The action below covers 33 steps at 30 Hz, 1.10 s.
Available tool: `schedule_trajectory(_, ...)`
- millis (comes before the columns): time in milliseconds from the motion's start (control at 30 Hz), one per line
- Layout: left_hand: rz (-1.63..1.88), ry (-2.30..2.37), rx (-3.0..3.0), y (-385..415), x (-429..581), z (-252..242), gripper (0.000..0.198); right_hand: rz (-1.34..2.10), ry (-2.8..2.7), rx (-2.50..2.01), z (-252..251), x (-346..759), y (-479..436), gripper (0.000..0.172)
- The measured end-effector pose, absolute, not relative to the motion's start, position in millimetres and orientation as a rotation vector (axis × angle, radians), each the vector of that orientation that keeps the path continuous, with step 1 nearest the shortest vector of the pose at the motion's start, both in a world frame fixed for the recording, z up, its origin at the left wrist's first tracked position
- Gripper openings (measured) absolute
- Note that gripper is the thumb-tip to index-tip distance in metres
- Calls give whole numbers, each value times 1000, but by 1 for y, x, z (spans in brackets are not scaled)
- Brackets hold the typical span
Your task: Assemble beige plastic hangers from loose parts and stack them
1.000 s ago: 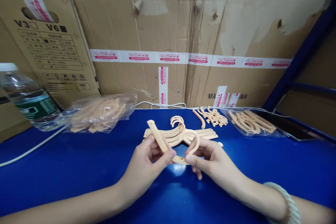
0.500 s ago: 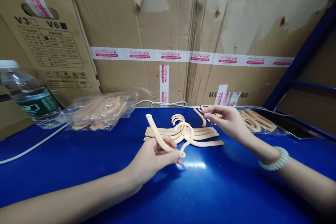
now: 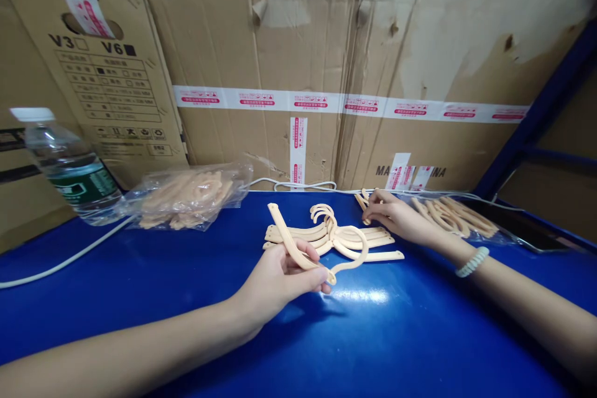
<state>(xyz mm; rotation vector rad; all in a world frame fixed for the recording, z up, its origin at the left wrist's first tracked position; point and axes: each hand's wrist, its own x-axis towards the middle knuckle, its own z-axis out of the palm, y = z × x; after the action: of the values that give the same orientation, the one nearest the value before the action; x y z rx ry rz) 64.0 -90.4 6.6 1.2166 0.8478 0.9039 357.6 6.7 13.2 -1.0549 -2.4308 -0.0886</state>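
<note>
- Beige hanger arm [image 3: 290, 241]: pinched in left hand [image 3: 275, 277], free end 11 o'clock of fingers
- Hook [image 3: 365, 249]: off thumb tip, 2 o'clock
- Right hand [image 3: 396, 216]: fingers curled at loose strip [image 3: 359, 201], grip can't tell

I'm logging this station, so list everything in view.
Hanger arm: one, beige, held, front centre
Hook: one, beige, held alongside
Hangers: pile, count unclear, beige, middle
Loose pieces: several, beige, back centre
Bottle: one, clear and green, far left
Left bag: one, clear, beige pieces inside, beside bottle
Right bag: one, clear, beige pieces inside, back right
Flat object: one, black, far right
Cable: count unclear, white, back and left
Table: one, blue, underneath
Cardboard: several panels, brown, behind table
Tape: several strips, white and red, on cardboard
Frame: one, blue, right
Bracelet: one, pale green, worn, right side
Left hand: one, bare, gripping hanger arm
Right hand: one, bare, at loose pieces
</note>
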Motion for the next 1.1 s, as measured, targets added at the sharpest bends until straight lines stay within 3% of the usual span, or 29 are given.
schedule_trajectory(400,969,825,1179,-92,63,8,30,-22,-2522,-1072,15,370,1,44)
schedule_trajectory(600,984,807,1134,-92,62,6,35,46,-2411,-1072,19,364,-5,18)
schedule_trajectory(733,992,803,1109,-91,61,7,35,68,-2170,-1092,28,354,-17,20)
schedule_trajectory(800,991,800,1100,-92,60,7,35,219,-1989,-1074,34,343,-29,20)
schedule_trajectory(967,980,812,1124,-92,60,7,26,1075,-1419,-892,40,302,-71,28)
schedule_trajectory(1100,989,806,1136,-91,61,3,26,1420,-1185,-838,28,277,-92,26)
